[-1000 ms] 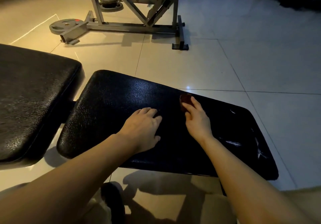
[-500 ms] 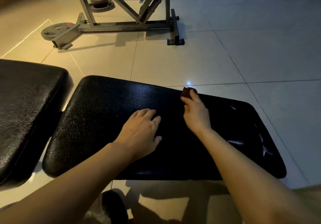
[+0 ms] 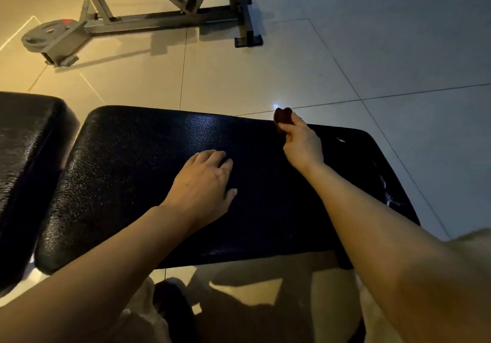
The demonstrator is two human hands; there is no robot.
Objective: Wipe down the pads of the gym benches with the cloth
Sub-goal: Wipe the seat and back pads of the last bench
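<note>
A black textured bench pad (image 3: 127,172) lies across the middle of the head view. My left hand (image 3: 204,185) rests flat on its centre, fingers relaxed. My right hand (image 3: 299,140) pinches a small dark reddish-brown cloth (image 3: 283,118) at the pad's far edge; most of the cloth is bunched under my fingers. A second black pad (image 3: 26,161) sits to the left, separated by a narrow gap. The near pad has pale scuffs at its right end (image 3: 390,196).
A grey steel gym frame (image 3: 164,18) stands on the tiled floor beyond the pads, with weight plates (image 3: 45,35) at its left foot. Bare tiled floor (image 3: 398,58) spreads to the right. My legs and a dark shoe (image 3: 172,308) show below the pad.
My right hand has slid the cloth away from me to the pad's far edge. My left hand has stayed in place. The camera view has tilted slightly.
</note>
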